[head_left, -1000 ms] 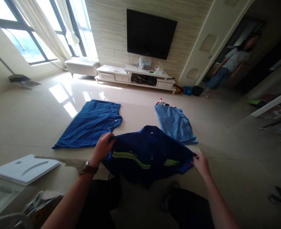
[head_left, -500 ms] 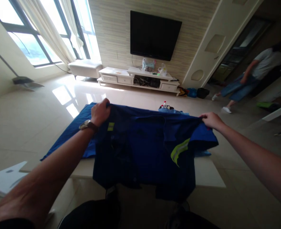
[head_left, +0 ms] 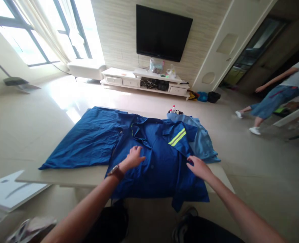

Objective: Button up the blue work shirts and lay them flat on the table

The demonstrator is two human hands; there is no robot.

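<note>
A dark blue work jacket (head_left: 162, 168) with a yellow-and-grey reflective stripe lies spread over the low table (head_left: 88, 175), its hem hanging past the near edge. My left hand (head_left: 133, 158), a watch on its wrist, is over the jacket's front below the collar, fingers apart. At the jacket's right side, by the sleeve, is my right hand (head_left: 199, 166), its fingers curved and parted; whether it touches the cloth is hard to tell. Another blue garment (head_left: 85, 141) lies flat on the left. Light blue clothing (head_left: 202, 141) sits at the right, partly under the jacket.
Behind the clothes stands a bottle with a red cap (head_left: 173, 108). A white board (head_left: 9, 189) is at the table's left. Across the floor are a TV cabinet (head_left: 129, 82) and a television (head_left: 163, 33). A person (head_left: 276, 98) walks at the right.
The jacket, held up by both hands before, now lies on the table. Both hands have let go and come down nearer to me. The person at the right has moved further right.
</note>
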